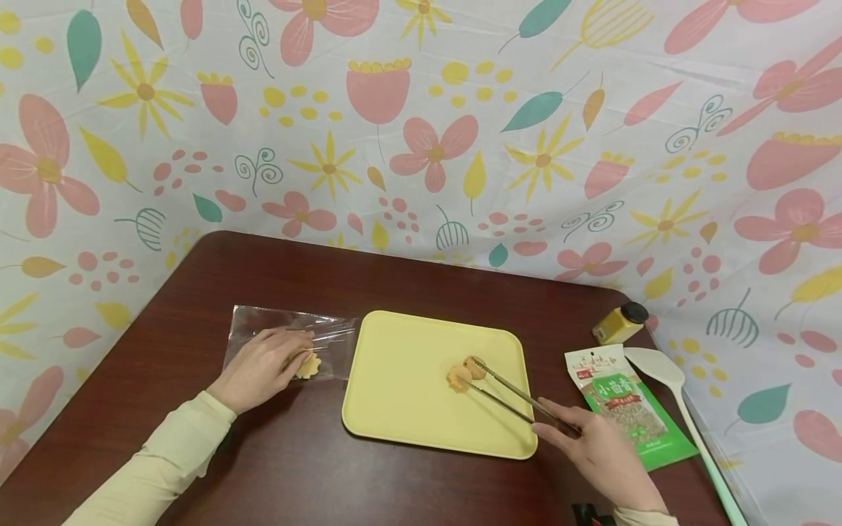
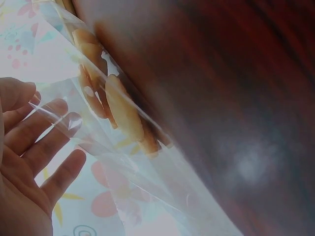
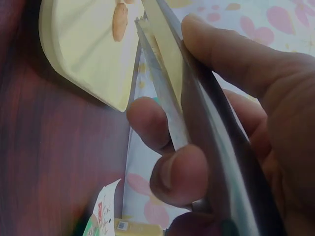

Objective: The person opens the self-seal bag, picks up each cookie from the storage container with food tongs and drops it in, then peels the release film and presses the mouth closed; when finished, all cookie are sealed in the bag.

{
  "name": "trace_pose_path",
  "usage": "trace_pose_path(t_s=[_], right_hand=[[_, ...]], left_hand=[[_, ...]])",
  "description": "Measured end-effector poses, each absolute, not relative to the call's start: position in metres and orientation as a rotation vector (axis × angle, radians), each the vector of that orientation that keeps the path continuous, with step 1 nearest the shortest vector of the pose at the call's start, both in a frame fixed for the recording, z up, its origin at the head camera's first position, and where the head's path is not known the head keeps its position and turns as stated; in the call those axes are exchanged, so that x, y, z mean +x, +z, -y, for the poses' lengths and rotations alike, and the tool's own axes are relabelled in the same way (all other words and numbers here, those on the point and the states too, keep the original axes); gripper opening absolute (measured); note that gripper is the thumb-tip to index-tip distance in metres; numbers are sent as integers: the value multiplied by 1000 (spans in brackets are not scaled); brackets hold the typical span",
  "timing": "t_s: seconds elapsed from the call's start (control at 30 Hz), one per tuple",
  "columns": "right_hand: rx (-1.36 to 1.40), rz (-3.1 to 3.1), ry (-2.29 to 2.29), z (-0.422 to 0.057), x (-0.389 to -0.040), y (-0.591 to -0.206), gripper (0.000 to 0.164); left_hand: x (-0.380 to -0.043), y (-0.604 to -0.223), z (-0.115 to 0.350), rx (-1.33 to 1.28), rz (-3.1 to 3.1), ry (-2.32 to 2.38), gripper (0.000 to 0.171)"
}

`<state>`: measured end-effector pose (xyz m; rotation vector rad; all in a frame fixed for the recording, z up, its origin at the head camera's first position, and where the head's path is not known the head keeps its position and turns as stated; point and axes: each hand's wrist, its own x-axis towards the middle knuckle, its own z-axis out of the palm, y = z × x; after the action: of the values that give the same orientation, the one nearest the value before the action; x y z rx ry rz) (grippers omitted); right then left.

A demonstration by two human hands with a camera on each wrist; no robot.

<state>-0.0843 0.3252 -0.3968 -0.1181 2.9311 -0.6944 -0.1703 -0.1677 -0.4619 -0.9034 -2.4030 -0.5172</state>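
My left hand [image 1: 266,369] pinches the film of a clear plastic bag [image 1: 245,321] between thumb and index finger, its other fingers spread behind. Several yellow cookies [image 2: 123,108] with scalloped edges lie inside the bag, which rests at the left of the table. In my right hand [image 1: 601,453] I grip metal tongs [image 1: 506,383] that reach over the right part of a yellow tray [image 1: 401,380]. The tongs' tips are spread apart, right at two small scalloped cookies [image 1: 459,378] on the tray. A browner cookie [image 3: 119,22] shows beside the tips in the right wrist view.
A green and white spice packet [image 1: 628,402] lies right of the tray, near my right hand. Beyond it stand a yellow, black-capped bottle [image 1: 618,325] and a white spatula [image 1: 658,365] with a mint handle. A floral cloth [image 1: 421,146] hangs behind the brown table [image 1: 289,467].
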Motion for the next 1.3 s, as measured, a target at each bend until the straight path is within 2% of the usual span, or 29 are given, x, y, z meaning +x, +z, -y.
trace_pose_path(t_s=[0.93,1.3], right_hand=[[-125,-2849,-751,-319,-89,-397,58],[-177,-2876,-766,-322,-88,-400,53]], left_hand=[[-171,-459,167,-908,2415,-535,25],[-170,-460,167,-910,2411,-525,24]])
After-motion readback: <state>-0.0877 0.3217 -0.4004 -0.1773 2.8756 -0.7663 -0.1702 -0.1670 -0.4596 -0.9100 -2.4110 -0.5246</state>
